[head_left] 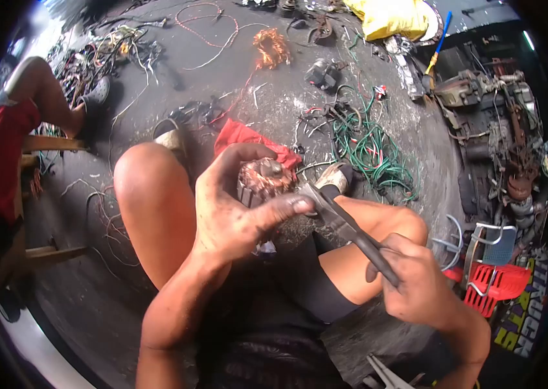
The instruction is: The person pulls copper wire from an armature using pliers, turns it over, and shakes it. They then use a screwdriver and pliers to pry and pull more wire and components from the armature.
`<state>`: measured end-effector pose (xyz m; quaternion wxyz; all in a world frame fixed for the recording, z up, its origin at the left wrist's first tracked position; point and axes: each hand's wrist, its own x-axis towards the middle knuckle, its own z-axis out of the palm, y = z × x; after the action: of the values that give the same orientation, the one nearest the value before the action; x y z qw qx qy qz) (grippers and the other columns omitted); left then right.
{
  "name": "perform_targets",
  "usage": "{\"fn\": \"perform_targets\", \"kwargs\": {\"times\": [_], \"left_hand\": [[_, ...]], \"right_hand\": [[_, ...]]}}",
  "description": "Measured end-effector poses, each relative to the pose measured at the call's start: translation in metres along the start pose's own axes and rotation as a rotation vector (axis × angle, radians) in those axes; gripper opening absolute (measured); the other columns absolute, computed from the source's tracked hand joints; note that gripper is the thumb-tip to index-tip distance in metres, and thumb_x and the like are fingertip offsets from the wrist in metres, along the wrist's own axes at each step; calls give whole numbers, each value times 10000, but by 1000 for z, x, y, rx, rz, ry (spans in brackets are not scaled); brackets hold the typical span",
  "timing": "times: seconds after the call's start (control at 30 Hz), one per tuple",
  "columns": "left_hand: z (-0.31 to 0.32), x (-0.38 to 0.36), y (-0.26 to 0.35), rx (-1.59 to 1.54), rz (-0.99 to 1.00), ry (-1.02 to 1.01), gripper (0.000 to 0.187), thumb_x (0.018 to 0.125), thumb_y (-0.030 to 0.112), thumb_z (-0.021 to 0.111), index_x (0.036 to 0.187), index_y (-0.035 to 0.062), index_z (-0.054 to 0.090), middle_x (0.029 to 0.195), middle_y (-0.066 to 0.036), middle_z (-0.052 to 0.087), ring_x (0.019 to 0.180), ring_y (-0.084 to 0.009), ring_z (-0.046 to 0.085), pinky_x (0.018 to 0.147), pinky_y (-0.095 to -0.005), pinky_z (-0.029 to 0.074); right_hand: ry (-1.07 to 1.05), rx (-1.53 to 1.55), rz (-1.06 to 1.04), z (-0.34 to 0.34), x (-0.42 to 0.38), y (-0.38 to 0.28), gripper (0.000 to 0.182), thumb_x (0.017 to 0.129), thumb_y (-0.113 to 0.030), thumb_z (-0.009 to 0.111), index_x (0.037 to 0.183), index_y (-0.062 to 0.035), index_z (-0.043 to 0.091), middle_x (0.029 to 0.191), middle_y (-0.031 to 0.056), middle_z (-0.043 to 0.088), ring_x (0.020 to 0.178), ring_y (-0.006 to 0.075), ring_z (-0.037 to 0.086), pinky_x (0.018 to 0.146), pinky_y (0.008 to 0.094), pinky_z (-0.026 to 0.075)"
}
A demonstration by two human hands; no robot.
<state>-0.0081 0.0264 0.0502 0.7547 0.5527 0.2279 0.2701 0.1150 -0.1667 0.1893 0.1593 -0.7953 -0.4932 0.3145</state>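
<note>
My left hand (232,211) is closed round a motor armature (266,176) with copper windings and a slotted metal side, raised between my knees. My right hand (413,275) grips the lower end of a long dark metal tool (358,236). Its flat head, with a bright edge, reaches up to my left thumb, close beside the armature. Exactly what kind of tool it is I cannot tell. A red cloth (248,138) lies on the floor just beyond the armature, partly hidden by my left hand.
A tangle of green wires (374,152) lies ahead to the right, near a bundle of copper wire (271,48). Engine parts (501,129) and a red plastic crate (497,282) line the right side. Another person's leg (47,91) is at the left, by wooden stools (54,144).
</note>
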Motion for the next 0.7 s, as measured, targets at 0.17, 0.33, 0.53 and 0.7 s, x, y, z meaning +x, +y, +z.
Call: {"fn": "perform_targets", "kwargs": {"times": [0.17, 0.33, 0.53, 0.7], "left_hand": [[3, 3, 7, 22, -38, 92, 430, 653, 130, 895, 968, -8, 637, 843, -37, 664, 800, -119, 621, 751, -277, 510], [-55, 32, 12, -263, -41, 174, 372, 943, 376, 607, 1000, 9, 594, 758, -86, 623, 585, -183, 599, 575, -306, 531], [-64, 9, 21, -594, -35, -7, 570, 920, 533, 578, 1174, 25, 537, 963, -155, 603, 820, -255, 613, 722, -348, 549], [-66, -13, 6, -756, -121, -243, 741, 932, 670, 397, 1174, -21, 512, 905, -242, 617, 766, -348, 648, 634, -424, 553]], "right_hand": [[6, 211, 117, 27, -9, 5, 206, 713, 129, 472, 769, -17, 605, 742, 110, 535, 624, 267, 578, 562, 370, 439], [-15, 327, 179, 32, -82, 20, 157, 731, 117, 497, 804, 27, 604, 733, 142, 569, 670, 288, 607, 618, 350, 479], [72, 478, 281, 67, -89, 45, 181, 754, 99, 523, 850, 26, 658, 814, 122, 639, 727, 236, 645, 648, 338, 502], [-20, 709, 200, 78, -47, 26, 272, 820, 22, 584, 1072, 25, 684, 1085, 151, 688, 1044, 269, 660, 902, 353, 522]]}}
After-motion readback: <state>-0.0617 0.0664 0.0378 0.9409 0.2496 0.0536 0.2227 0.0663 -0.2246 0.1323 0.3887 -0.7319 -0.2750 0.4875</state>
